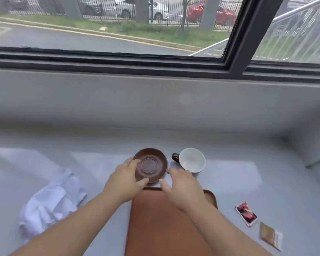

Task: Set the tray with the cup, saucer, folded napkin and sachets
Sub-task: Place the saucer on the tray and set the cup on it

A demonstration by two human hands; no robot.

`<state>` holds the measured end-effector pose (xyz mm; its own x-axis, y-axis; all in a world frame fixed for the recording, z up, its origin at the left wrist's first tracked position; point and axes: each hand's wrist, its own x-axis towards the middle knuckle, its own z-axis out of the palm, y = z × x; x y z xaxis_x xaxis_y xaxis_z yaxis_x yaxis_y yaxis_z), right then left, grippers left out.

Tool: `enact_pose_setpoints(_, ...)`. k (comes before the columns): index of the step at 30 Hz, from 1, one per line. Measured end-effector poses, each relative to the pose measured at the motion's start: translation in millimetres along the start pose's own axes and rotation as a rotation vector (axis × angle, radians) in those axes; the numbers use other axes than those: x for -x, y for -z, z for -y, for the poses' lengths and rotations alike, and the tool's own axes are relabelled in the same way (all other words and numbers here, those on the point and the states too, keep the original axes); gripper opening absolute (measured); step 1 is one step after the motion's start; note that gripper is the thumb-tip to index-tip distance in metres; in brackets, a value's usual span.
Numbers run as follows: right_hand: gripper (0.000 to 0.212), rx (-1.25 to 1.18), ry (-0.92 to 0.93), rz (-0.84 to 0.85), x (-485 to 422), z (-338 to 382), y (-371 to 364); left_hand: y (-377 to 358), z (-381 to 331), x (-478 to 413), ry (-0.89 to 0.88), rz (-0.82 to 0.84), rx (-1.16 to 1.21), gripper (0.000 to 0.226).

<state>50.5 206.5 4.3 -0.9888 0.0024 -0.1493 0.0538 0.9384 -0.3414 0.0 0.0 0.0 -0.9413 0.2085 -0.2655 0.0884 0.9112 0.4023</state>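
Note:
A brown saucer [151,164] is held tilted just beyond the far edge of the orange-brown tray [155,222]. My left hand [126,182] grips its left rim, thumb at the near edge. My right hand [181,185] hovers at the saucer's right side with fingers spread, touching or nearly touching the rim. A cup [191,159], white inside with a dark handle, lies tipped to the right of the saucer. A crumpled white napkin [52,200] lies left of the tray. A red sachet [246,213] and a brown sachet [270,236] lie to the tray's right.
Everything rests on a grey ledge [266,172] below a low grey wall and a dark-framed window [236,52]. A grey corner block [314,150] rises at the far right.

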Motion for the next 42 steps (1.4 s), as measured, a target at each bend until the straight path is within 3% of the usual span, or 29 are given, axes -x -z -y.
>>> enact_pose_setpoints(5, 0.067, -0.296, -0.065, 0.14, -20.7, -8.5, -38.5, -21.9, 16.6, -29.7, 0.169, -0.041, 0.357, 0.08)
enact_pose_setpoints(11, 0.073, -0.539, -0.248, 0.179, -46.1, -4.6, -52.5, -40.8, 24.6, -54.8, 0.343, -0.036, 0.531, 0.09)
enact_pose_setpoints(14, 0.07, -0.643, -0.327, 0.18, -54.4, -3.2, -54.1, -41.1, 23.6, -60.0, 0.4, -0.052, 0.592, 0.078)
enact_pose_setpoints(18, 0.052, -0.675, -0.309, 0.146, -59.2, 1.1, -53.7, -36.9, 21.7, -61.2, 0.396, -0.048, 0.556, 0.024)
enact_pose_setpoints(20, 0.041, -0.687, -0.29, 0.117, -58.8, 2.8, -51.9, -33.5, 21.5, -58.6, 0.359, -0.055, 0.536, 0.026)
enact_pose_setpoints(22, 0.031, -0.704, -0.284, 0.092, -55.9, 2.7, -50.6, -29.5, 22.0, -55.2, 0.341, -0.054, 0.521, 0.012)
enact_pose_setpoints(26, 0.01, -0.69, -0.293, 0.017, -39.4, -3.1, -47.7, -26.7, 22.3, -37.4, 0.344, -0.045, 0.67, 0.013)
enact_pose_setpoints(30, 0.033, -0.664, -0.354, 0.032, -11.2, -18.9, -37.8, -36.5, 19.4, -12.9, 0.349, 0.025, 0.707, 0.018)
enact_pose_setpoints(35, 0.017, -0.624, -0.46, 0.083, 31.6, -52.6, -38.4, -63.8, 4.1, 21.5, 0.311, 0.113, 0.644, 0.008)
enact_pose_setpoints(42, 0.017, -0.606, -0.448, 0.098, 66.7, -73.7, -52.9, -99.1, -1.2, 47.2, 0.318, 0.206, 0.614, 0.012)
